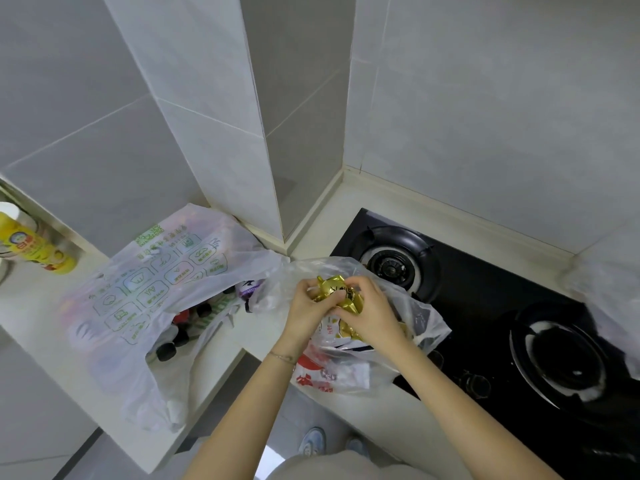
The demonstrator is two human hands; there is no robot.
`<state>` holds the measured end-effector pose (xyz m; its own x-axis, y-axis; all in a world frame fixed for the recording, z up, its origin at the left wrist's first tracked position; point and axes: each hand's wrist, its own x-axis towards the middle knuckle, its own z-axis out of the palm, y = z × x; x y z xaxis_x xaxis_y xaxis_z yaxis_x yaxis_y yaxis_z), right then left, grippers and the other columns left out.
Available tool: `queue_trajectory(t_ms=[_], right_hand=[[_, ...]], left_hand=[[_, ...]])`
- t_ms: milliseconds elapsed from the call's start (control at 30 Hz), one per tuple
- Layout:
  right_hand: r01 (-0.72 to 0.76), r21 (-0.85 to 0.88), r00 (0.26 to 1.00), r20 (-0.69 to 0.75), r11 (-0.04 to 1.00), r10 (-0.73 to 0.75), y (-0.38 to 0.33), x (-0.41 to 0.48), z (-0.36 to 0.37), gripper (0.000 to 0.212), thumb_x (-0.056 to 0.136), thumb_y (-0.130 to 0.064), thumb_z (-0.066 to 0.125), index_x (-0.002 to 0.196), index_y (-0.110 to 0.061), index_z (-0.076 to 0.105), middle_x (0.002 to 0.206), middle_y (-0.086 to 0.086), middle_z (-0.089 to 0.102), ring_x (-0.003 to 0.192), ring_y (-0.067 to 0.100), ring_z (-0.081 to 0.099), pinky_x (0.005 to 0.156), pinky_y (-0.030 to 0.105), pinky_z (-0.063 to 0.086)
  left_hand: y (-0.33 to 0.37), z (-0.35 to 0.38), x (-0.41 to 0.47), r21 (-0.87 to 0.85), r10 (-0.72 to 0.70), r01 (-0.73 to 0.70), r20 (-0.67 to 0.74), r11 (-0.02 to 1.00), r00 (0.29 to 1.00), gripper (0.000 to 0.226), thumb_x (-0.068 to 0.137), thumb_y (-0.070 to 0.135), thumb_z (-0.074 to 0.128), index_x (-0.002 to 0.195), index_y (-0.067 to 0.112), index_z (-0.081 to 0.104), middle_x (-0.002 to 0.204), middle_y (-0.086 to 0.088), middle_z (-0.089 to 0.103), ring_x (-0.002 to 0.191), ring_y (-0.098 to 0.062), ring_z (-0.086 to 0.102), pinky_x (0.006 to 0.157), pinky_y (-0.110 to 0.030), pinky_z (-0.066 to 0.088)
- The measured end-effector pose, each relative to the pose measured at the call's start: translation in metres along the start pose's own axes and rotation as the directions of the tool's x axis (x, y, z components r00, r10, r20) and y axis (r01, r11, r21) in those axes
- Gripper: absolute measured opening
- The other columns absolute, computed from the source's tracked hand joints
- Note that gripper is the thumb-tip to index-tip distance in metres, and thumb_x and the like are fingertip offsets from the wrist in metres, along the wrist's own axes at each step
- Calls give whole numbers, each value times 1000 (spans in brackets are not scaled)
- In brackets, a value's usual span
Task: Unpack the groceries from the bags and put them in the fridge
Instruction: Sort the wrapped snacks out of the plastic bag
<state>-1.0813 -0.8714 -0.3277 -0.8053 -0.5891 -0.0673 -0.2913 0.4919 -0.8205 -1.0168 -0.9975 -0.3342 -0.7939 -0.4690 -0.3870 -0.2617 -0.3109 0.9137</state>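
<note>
Forearms (242, 410) stretched over the white table (38, 299), hob (485, 306) at three o'clock; left hand (304, 313) and right hand (370, 317) gripped a gold packet (334, 289).

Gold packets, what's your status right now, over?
Left hand and right hand both gripping gold packets above clear bag. Bag sits partly on the gas hob. Printed bag left of it holds bottles.

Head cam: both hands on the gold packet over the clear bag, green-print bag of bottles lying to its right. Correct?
One slip. The head view shows the green-print bag, with its bottles, lying to the left of the clear bag, not the right. The left hand and right hand do both grip the gold packet over it.
</note>
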Motion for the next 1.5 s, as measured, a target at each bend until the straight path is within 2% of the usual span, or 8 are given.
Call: queue_trajectory(t_ms=[233,400,600,800,967,1167,1333,1500], right_hand=[[-29,-124,1000,7,992,30,31,-11,-28,65,75,-28,81,132,-27,50,126,-16,46,117,6,46,102,27,41],[-79,-438,993,44,896,109,56,-17,-42,63,79,-29,75,136,-24,49,138,-5,44,129,17,38,107,32,33],[-3,-614,972,185,789,148,75,-20,-32,65,83,-34,69,142,-26,43,148,-5,35,140,19,23,114,34,12],[98,-684,945,291,723,147,71,-10,-18,63,91,-11,55,147,-31,35,154,-2,28,142,22,18,116,36,8],[98,-698,951,276,710,140,71,-7,-11,55,87,-20,63,139,-28,46,148,-3,35,137,22,28,113,33,14],[63,-688,959,242,723,146,74,-11,-5,38,80,-34,69,114,-22,55,129,-3,40,123,19,35,105,32,25],[-47,-640,950,207,767,232,63,-15,0,16,90,-19,55,91,-18,39,84,-9,48,87,20,52,66,29,39],[-196,-558,934,143,806,327,56,-18,6,16,92,-23,59,96,-16,45,83,-4,57,83,20,59,68,32,44]], left_hand=[[-2,-8,-3,59,141,-142,18,988,990,43,78,3,78,111,17,54,100,-6,66,88,-15,66,74,-22,56],[-4,-14,-6,339,273,-287,90,896,958,57,80,12,78,126,23,48,105,13,61,86,6,62,72,-7,47],[-8,-16,-3,408,288,-294,77,864,954,51,79,17,79,118,18,46,97,8,62,80,5,61,70,-15,51],[-13,-23,-3,418,277,-302,121,857,953,49,79,14,78,117,19,47,101,5,63,83,2,61,72,-17,51],[-20,-31,0,435,259,-297,147,850,955,49,79,14,78,116,20,48,99,0,65,87,-11,62,73,-17,50],[-20,-36,4,451,237,-286,162,845,958,48,80,14,78,116,20,48,98,3,64,83,-3,61,74,-17,50],[-16,-36,6,440,238,-304,199,845,951,49,79,14,78,118,19,50,101,7,64,87,1,61,77,-17,50],[-11,-39,7,409,252,-321,215,854,944,50,77,17,80,119,21,53,104,8,65,93,-7,63,83,-25,53]])
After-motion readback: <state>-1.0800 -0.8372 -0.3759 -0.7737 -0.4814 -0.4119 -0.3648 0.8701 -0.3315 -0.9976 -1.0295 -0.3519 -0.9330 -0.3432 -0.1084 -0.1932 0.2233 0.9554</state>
